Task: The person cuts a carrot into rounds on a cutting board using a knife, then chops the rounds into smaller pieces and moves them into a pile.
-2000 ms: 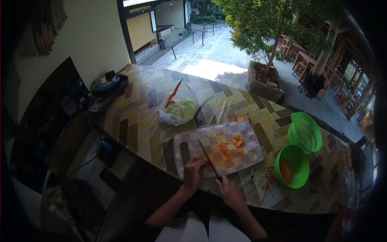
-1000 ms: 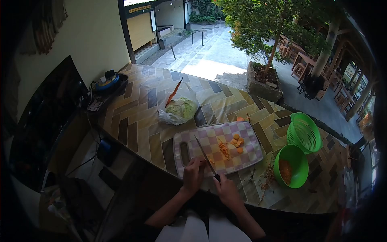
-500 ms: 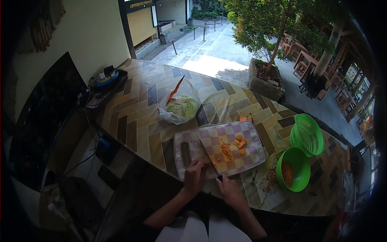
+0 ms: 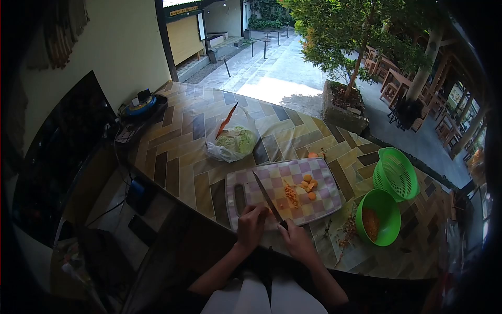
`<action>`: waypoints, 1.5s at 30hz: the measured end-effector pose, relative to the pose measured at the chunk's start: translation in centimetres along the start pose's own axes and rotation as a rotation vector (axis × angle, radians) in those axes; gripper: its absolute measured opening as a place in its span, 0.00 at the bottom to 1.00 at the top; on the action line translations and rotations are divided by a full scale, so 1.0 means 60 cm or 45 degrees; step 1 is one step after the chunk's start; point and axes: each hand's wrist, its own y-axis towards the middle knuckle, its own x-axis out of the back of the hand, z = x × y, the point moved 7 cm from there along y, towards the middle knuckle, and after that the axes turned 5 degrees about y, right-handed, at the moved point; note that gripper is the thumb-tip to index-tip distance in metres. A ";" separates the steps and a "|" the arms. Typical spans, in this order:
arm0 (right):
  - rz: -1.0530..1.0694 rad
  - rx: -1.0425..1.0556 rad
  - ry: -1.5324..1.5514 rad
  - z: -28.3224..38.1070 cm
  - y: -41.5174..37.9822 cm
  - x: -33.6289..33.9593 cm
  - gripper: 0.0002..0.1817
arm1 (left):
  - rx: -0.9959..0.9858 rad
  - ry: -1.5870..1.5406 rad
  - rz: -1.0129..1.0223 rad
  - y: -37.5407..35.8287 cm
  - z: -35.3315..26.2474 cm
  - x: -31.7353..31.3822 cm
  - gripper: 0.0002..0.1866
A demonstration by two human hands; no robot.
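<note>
My right hand is wrapped round the black handle of a kitchen knife, whose long blade points away over the cutting board. Close to the blade's left side, my left hand pinches a small orange piece that looks like carrot; the fingers mostly hide it. The purple-and-white checked cutting board lies under the blade, with an oblong handle hole at its left end. Right of the knife sits a small pile of chopped carrot. Several thicker carrot pieces lie beyond it.
A clear plastic bag with cabbage and a thin red-orange strip stands behind the board. To the right are a green bowl holding orange bits and a green colander. Peelings litter the tabletop beside the bowl.
The knife has lifted and turned slightly, so more of its blade's flat side shows. My left hand stays beside it, almost in place. The carrot pieces lie as before.
</note>
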 end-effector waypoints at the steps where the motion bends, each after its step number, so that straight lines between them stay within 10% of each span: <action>1: 0.012 -0.017 0.036 0.004 -0.007 0.002 0.17 | 0.017 -0.007 0.008 -0.001 0.001 -0.001 0.07; 45: 0.012 0.016 0.097 -0.006 -0.008 -0.018 0.17 | 0.116 -0.103 0.122 0.004 0.021 0.019 0.10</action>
